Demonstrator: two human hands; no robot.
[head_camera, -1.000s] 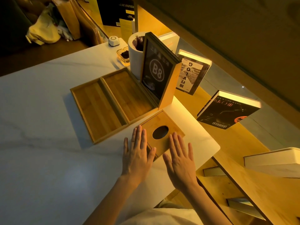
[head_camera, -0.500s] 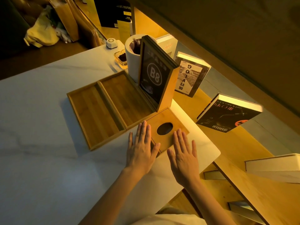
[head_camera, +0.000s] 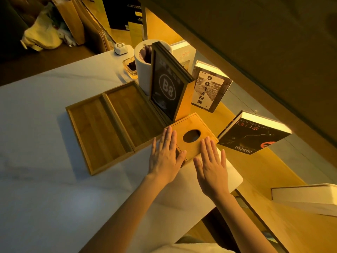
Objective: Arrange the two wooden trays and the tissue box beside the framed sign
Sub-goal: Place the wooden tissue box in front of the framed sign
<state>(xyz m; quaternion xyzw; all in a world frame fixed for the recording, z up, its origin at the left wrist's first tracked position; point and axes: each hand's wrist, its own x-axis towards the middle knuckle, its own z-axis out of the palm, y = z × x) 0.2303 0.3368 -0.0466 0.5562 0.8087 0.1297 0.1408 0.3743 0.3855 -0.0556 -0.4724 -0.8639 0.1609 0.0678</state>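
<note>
Two flat wooden trays lie side by side on the white table, the left tray [head_camera: 94,134] and the right tray [head_camera: 135,114], whose far end touches the base of the upright framed sign [head_camera: 166,88] marked B8. The wooden tissue box [head_camera: 193,128], with an oval hole in its top, sits just right of the sign's foot near the table's right edge. My left hand [head_camera: 165,157] lies flat with spread fingers against the box's near-left corner. My right hand [head_camera: 212,168] lies flat against its near-right side, fingertips on the lid. Neither hand grips anything.
A white cylindrical holder [head_camera: 144,66], a small glass dish [head_camera: 130,65] and a small white device [head_camera: 120,48] stand behind the sign. Books [head_camera: 209,88] [head_camera: 253,136] rest on the wooden shelf to the right, below the table edge [head_camera: 237,181].
Both hands have slid forward with the tissue box, which now sits closer to the foot of the framed sign. The trays have kept their places.
</note>
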